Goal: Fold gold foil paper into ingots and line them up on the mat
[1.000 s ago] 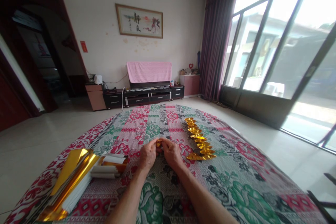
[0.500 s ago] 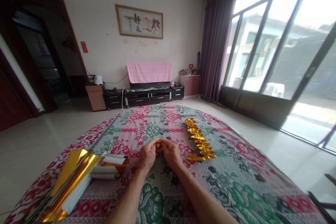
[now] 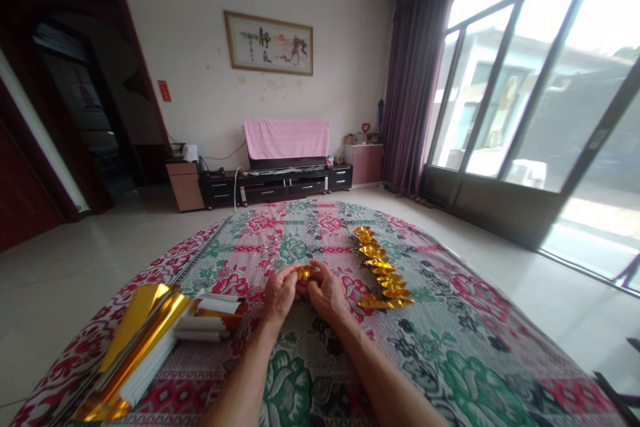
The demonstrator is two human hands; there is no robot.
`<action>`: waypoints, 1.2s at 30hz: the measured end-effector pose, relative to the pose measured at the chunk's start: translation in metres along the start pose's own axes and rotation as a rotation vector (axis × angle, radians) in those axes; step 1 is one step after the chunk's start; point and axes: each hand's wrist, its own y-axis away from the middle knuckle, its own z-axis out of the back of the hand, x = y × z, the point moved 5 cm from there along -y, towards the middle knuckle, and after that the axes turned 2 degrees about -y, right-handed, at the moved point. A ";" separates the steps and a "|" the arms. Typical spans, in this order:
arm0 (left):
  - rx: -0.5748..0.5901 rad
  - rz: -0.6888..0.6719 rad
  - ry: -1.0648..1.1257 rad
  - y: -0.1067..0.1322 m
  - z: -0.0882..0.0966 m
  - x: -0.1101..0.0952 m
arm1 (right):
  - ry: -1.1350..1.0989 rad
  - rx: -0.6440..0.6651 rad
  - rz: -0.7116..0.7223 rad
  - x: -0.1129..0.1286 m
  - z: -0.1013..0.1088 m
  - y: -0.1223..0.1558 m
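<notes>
Both hands meet over the middle of the patterned tablecloth (image 3: 295,250), closed around a small piece of gold foil paper (image 3: 305,272). My left hand (image 3: 281,290) pinches its left end. My right hand (image 3: 326,290) grips the other end, its index finger raised along the top edge. Fingers cover most of the piece, so its full shape is hidden. To the right of my hands runs a row of several folded gold paper ingots (image 3: 384,268), pointed at their ends. At the left lie gold foil sheets (image 3: 145,340) with white undersides, some curled into rolls.
White-backed paper rolls (image 3: 200,327) sit between the foil sheets and my left forearm. Beyond the round table stand a low black TV cabinet (image 3: 273,192) and a pink cloth (image 3: 286,139) over a screen. Glass doors (image 3: 500,100) line the right side.
My right hand's fingers have lifted and shifted on the foil, so more of the gold piece shows between my hands. The view has moved slightly; the ingot row and the sheets stay put.
</notes>
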 end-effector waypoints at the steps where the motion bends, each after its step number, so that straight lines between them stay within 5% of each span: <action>1: 0.001 0.027 0.037 0.000 0.000 0.000 | -0.015 0.000 0.006 0.000 0.000 0.000; 17: 0.013 0.202 0.112 0.006 -0.003 -0.017 | -0.149 -0.095 0.055 0.005 0.007 -0.001; 27: 0.007 0.215 0.026 0.005 -0.003 -0.018 | -0.079 -0.188 0.354 0.021 0.015 0.004; 36: 0.008 0.192 -0.022 0.006 -0.005 -0.018 | -0.057 -0.217 0.292 0.016 0.012 0.002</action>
